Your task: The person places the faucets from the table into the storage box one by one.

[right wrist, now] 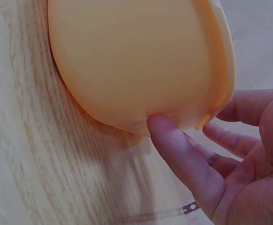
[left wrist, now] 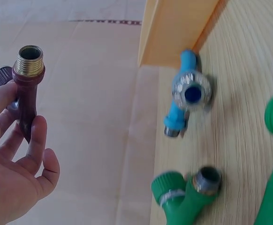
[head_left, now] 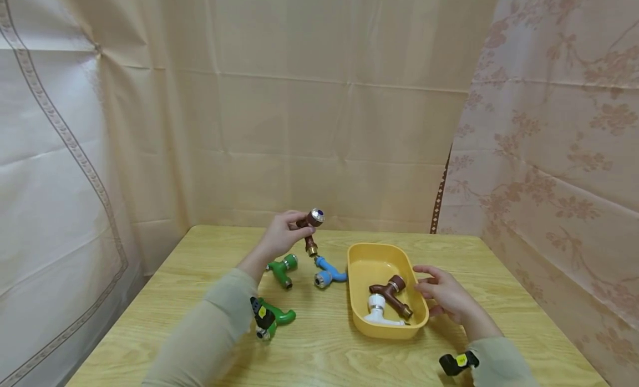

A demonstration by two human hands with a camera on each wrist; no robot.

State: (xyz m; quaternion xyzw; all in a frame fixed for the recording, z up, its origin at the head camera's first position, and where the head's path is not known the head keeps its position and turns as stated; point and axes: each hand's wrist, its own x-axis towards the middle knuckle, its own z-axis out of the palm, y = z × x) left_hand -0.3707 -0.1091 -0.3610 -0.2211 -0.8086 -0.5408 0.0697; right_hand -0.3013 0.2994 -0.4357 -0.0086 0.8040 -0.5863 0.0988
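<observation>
My left hand (head_left: 280, 234) grips a brown tap (head_left: 310, 248) with a brass threaded end, held up above the table's far half. In the left wrist view the same tap (left wrist: 27, 93) shows its open thread, with thumb and fingers around its body. At the right, my right hand (head_left: 446, 295) rests its fingertips against the side of a yellow tub (head_left: 388, 331). The right wrist view shows the thumb (right wrist: 174, 145) on the tub's outer wall. Inside the tub lie another brown tap (head_left: 389, 295) and a white tap (head_left: 378, 312).
A blue tap (head_left: 329, 270) lies beside the tub's left wall. Left of it is a green tap (head_left: 282, 271), and a second green tap (head_left: 284, 317) lies nearer, partly behind the left wrist camera. The wooden table (head_left: 319, 359) meets hanging cloth at the back.
</observation>
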